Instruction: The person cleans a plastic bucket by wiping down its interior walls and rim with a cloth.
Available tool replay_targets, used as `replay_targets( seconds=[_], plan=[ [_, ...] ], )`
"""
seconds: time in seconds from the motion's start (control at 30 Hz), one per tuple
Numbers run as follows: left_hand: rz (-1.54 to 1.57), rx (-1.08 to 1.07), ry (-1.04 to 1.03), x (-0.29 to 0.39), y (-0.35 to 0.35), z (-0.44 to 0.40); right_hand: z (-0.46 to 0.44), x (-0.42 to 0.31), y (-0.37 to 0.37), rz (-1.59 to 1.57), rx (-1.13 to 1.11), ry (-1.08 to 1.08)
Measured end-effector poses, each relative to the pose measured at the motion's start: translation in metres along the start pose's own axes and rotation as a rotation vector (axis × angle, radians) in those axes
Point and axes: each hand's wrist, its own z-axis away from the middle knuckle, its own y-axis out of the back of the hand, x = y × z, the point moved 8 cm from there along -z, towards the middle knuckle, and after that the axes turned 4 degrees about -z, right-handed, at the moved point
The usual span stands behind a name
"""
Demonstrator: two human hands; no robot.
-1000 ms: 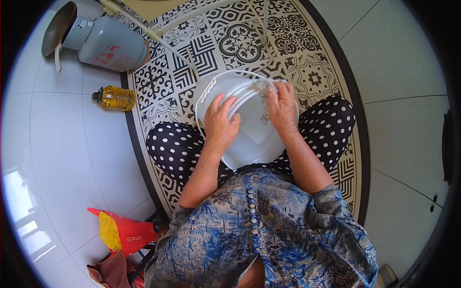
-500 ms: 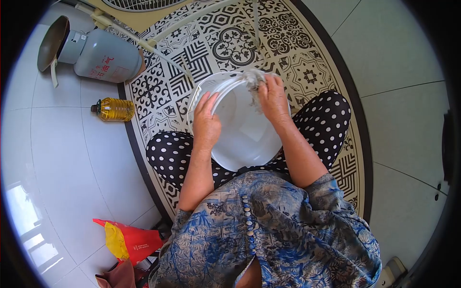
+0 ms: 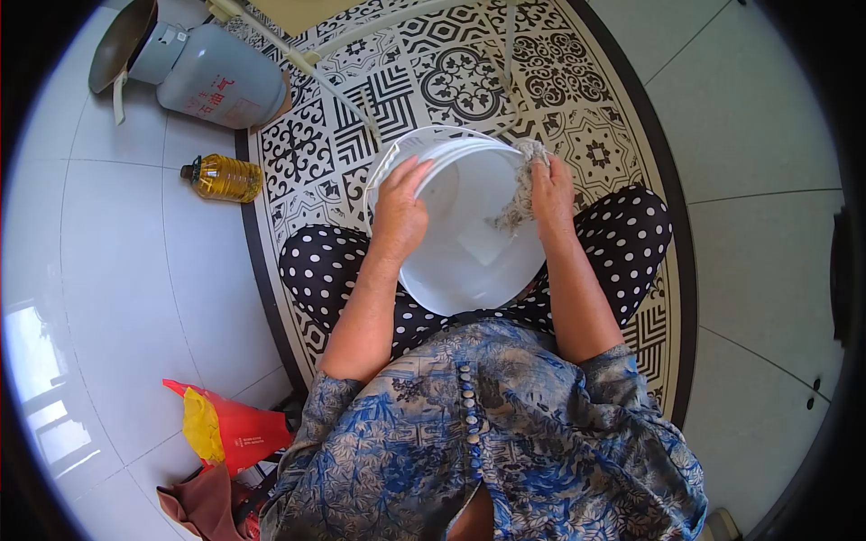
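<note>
Between the left hand point(image 3: 399, 221) and the right hand point(image 3: 552, 197) sits a white bucket point(image 3: 465, 257), its open mouth facing up toward the person; the left hand is bent over the left side of the rim, clasped on it; the right hand, across at the other side, is closed around a grey rag point(image 3: 520, 200), which touches the rim and trails down inside; polka-dot trousers point(image 3: 311, 269) flank the bucket on both sides; beyond spreads a patterned mat point(image 3: 462, 83); leftward, near its dark border, are an oil bottle point(image 3: 227, 178) and a grey gas cylinder point(image 3: 221, 72).
</note>
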Motion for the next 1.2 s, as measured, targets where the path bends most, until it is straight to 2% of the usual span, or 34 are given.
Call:
replay_targets(
  seconds=[0.03,0.13,0.23,0.3,0.4,0.47,0.5,0.67,0.73,0.77,0.83,0.87,0.93,0.97,1.03,1.1,1.2],
  plan=[
    [-0.018,0.001,-0.009,0.003,-0.003,0.003,0.002,-0.007,-0.005,0.001,-0.009,0.005],
    [-0.065,0.027,-0.031,0.014,-0.008,0.007,0.012,-0.051,-0.014,0.064,0.003,0.292],
    [-0.077,0.032,-0.023,0.017,-0.01,0.005,0.028,-0.085,-0.035,0.036,-0.126,0.364],
    [-0.081,0.035,-0.003,0.012,-0.009,0.002,0.034,-0.094,-0.039,0.049,-0.118,0.403],
    [-0.003,0.061,0.016,-0.002,-0.005,0.001,0.019,-0.075,-0.046,0.084,-0.215,0.367],
    [-0.022,0.097,-0.059,0.009,-0.011,0.005,0.008,-0.065,-0.032,0.199,-0.125,0.353],
    [-0.028,0.116,-0.036,0.011,-0.013,0.006,0.002,-0.051,-0.024,0.156,-0.102,0.337],
    [-0.142,-0.056,-0.013,0.043,-0.036,-0.001,-0.001,-0.023,0.008,0.176,-0.027,0.287],
    [-0.126,-0.053,-0.019,0.044,-0.043,-0.002,-0.002,-0.011,0.02,0.047,-0.01,0.128],
    [-0.12,-0.056,-0.022,0.045,-0.046,-0.002,-0.001,-0.011,0.024,0.051,-0.007,0.13],
    [-0.15,-0.062,-0.02,0.047,-0.042,-0.001,0.005,0.001,0.022,-0.387,-0.04,-0.18],
    [-0.184,-0.069,-0.014,0.045,-0.039,0.0,0.005,0.001,0.02,-0.389,-0.036,-0.181],
    [-0.171,-0.055,-0.026,0.04,-0.034,0.003,0.009,-0.028,0.013,-0.056,-0.075,0.163],
    [-0.156,-0.031,-0.038,0.037,-0.031,0.003,0.011,-0.03,0.007,-0.061,-0.075,0.164],
    [-0.135,-0.01,-0.035,0.028,-0.03,0.005,0.028,-0.072,-0.011,0.026,-0.119,0.449],
    [-0.11,0.009,-0.026,0.02,-0.028,0.009,0.043,-0.089,-0.017,0.06,-0.135,0.429],
    [-0.041,0.079,-0.011,0.012,-0.017,0.012,0.048,-0.092,-0.026,0.161,-0.13,0.528]
  ],
)
